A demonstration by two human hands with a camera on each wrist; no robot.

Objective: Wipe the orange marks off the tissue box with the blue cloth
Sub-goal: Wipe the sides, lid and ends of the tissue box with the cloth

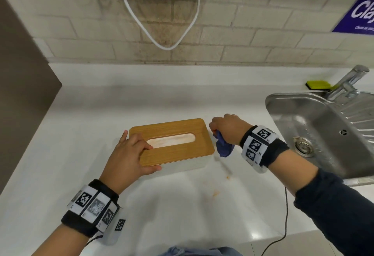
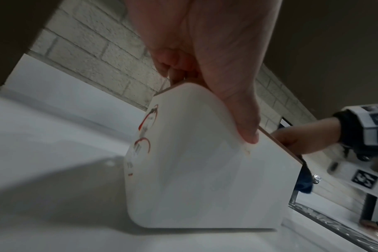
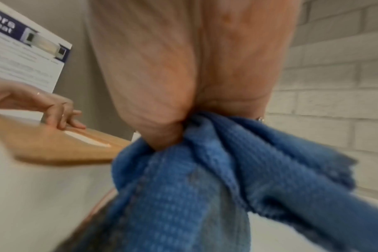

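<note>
Both wrists carry black bands with square printed markers, close under the head camera. On the left, the left hand lies over the near-left corner of the tissue box — thumb hooked down over the white front wall, fingers curled into the left end of the oval slot in the wooden lid, so it grips the box by its lid edge. From the left wrist view, the box's left end wall bears orange marks: curved strokes and short dashes. The box stands flat on the white counter.

Just beside the box's right end, the right hand is clenched round a bunched blue cloth; the cloth hangs from the fist against or very near the right end wall — contact cannot be told, as the right wrist view is blurred. A few orange smears lie on the counter in front of the box, near the right forearm.

Farther right sits a steel sink with its tap, and a yellow-green sponge behind its rim. A white cable loops down the brick wall behind, and a thin black cable trails over the counter's near edge.
</note>
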